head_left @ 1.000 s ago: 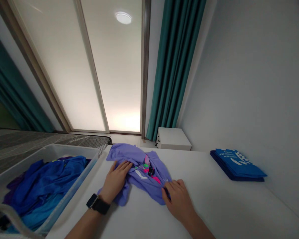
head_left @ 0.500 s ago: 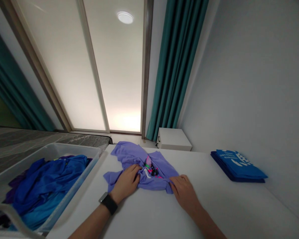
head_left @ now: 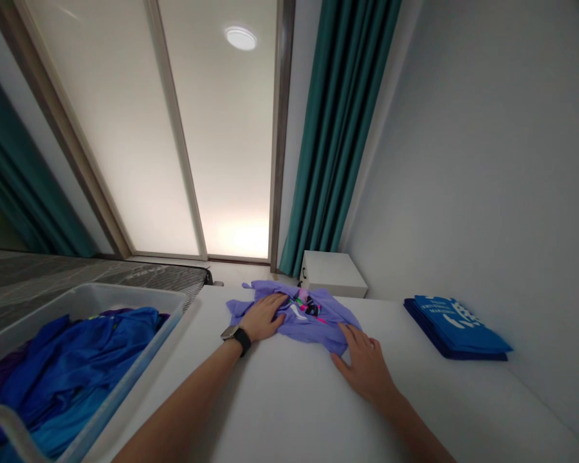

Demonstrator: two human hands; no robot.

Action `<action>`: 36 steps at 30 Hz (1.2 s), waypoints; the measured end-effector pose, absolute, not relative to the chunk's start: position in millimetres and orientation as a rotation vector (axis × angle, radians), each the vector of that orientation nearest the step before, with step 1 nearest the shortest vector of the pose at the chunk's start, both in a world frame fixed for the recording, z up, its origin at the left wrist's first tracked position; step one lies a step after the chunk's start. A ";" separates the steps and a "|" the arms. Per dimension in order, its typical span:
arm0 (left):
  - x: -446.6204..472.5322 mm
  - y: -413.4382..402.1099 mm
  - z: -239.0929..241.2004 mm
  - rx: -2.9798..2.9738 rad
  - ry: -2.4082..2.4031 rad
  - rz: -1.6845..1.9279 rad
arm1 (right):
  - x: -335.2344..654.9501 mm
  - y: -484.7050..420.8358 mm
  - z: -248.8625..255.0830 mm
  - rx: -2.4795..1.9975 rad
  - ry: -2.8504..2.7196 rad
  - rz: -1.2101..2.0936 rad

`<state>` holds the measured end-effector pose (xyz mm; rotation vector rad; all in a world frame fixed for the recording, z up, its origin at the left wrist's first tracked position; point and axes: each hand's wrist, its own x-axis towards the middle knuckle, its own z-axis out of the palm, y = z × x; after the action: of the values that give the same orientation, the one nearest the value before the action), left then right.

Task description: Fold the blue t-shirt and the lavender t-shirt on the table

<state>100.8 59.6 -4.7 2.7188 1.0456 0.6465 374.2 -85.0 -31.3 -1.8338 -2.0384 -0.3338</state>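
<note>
A crumpled purple garment, perhaps a shirt, lies on the white table, with a multicoloured print showing at its middle. My left hand, a dark-banded watch on its wrist, rests flat on the garment's left part with the fingers stretched forward. At the near right edge of the cloth is my right hand. Its fingers are spread, with the fingertips touching the fabric and the thumb apart. Neither hand grips the cloth.
On the left stands a translucent plastic bin holding rumpled blue and purple clothes. Folded blue garments are stacked on the table's right side, by the wall. A white cabinet stands beyond the table's far edge.
Both hands have moved forward, and the purple garment has shifted away from me and slightly right. My right hand has let go of the garment's edge and its fingers have spread.
</note>
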 end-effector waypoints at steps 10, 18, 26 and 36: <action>106.0 40.8 4.0 2.863 0.930 0.563 | 364.5 -42.3 -23.8 -1.770 -2.144 -0.174; 112.1 58.9 14.1 2.315 1.216 0.840 | 367.7 -8.9 23.0 -1.633 -1.893 0.185; 86.2 51.6 37.1 2.664 1.074 0.615 | 381.5 -8.6 35.1 -1.455 -2.138 0.298; 68.2 57.2 35.5 2.639 1.209 0.640 | 401.8 1.0 32.6 -1.603 -1.904 0.392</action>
<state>68.2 57.2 35.5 2.6385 1.2088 0.6397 401.8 1.0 32.6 -1.6033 -1.9039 0.3918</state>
